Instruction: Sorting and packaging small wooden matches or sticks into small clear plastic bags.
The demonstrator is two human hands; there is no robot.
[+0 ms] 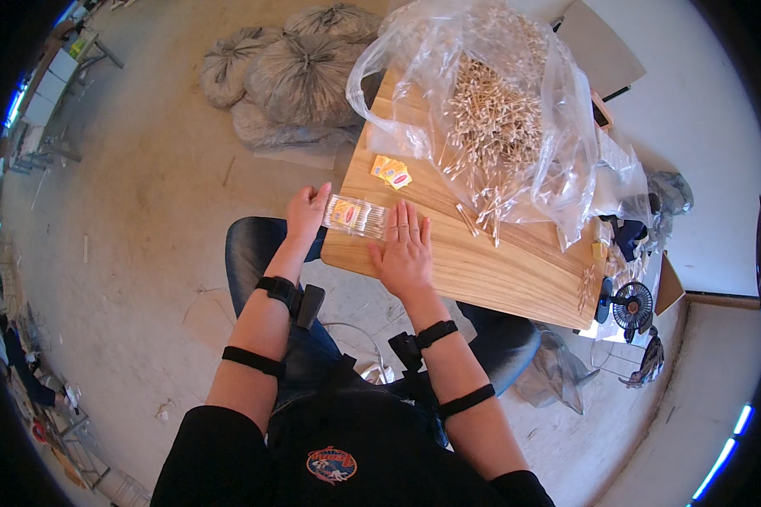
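Packet: small clear packet was held at the wooden table's near-left edge, long axis running left to right.
Left hand: fingers were closed on the packet's left end.
Right hand: was laid flat, fingers spread, fingertips touching the packet's right end.
Nearer: both were equally close.

Your light wooden table carries a clear plastic bag of cotton swabs, loose swabs, small yellow labels and a small clear packet.

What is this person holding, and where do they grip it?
A small clear packet of cotton swabs, lying at the wooden table's edge. The left hand grips its left end; the right hand rests flat against its right end.
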